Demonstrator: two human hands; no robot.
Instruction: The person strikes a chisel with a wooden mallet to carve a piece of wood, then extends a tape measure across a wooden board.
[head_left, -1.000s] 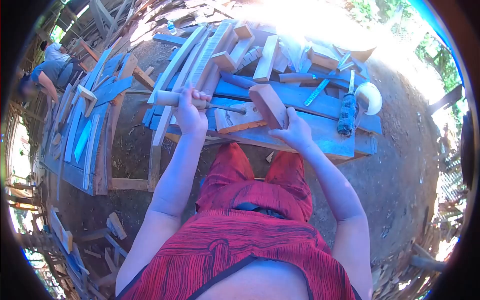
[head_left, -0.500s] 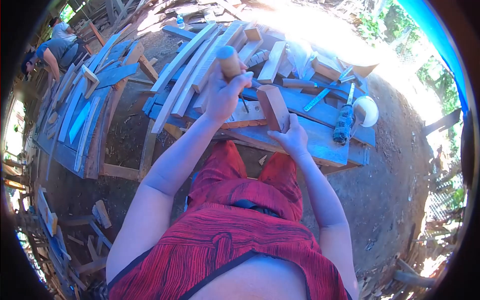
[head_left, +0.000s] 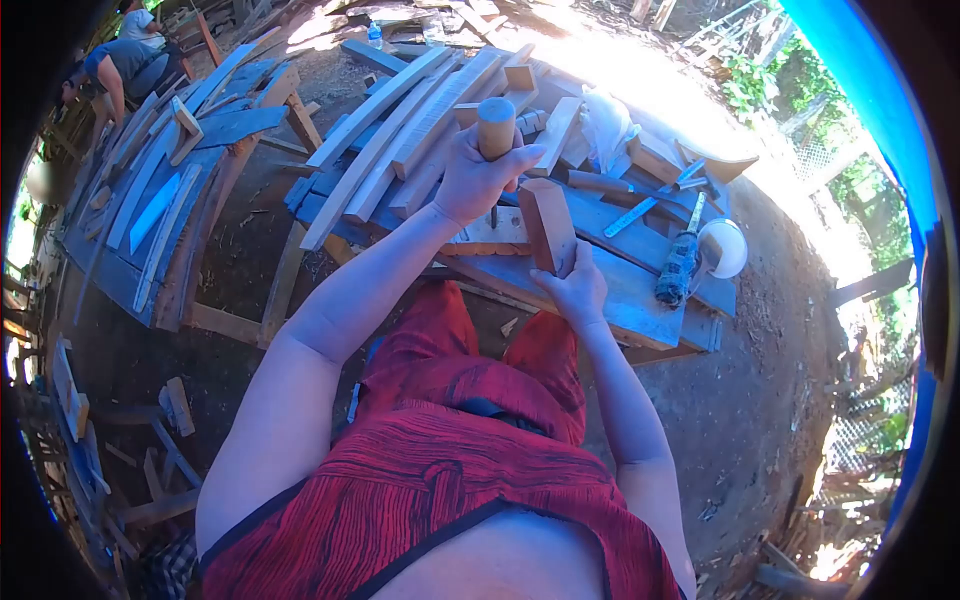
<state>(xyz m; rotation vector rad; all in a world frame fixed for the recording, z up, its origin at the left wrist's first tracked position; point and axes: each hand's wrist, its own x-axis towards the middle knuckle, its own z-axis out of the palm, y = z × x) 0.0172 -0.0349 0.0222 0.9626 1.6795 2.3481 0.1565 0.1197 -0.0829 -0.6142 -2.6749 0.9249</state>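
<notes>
My left hand [head_left: 480, 178] is closed around the round wooden handle of a chisel [head_left: 496, 128]. The chisel stands nearly upright, its thin dark blade pointing down at a pale board [head_left: 488, 236] with notches along its front edge. In my right hand [head_left: 578, 287] is a thick, squared wooden block [head_left: 549, 225], gripped near its lower end. The block is tilted slightly and rises just to the right of the chisel, over the workbench [head_left: 630, 300].
Long wooden strips [head_left: 400, 130] lie across the bench's left side. To the right are a blue-wrapped bottle-shaped thing [head_left: 676, 268], a white cup [head_left: 727, 248] and a clear plastic bag [head_left: 605, 130]. Another person [head_left: 125, 70] bends near a second wood-laden table [head_left: 100, 255].
My left hand has moved right with the chisel, which now stands more upright and nearer the block. My right hand keeps its grip on the block. The whole view has shifted slightly.
</notes>
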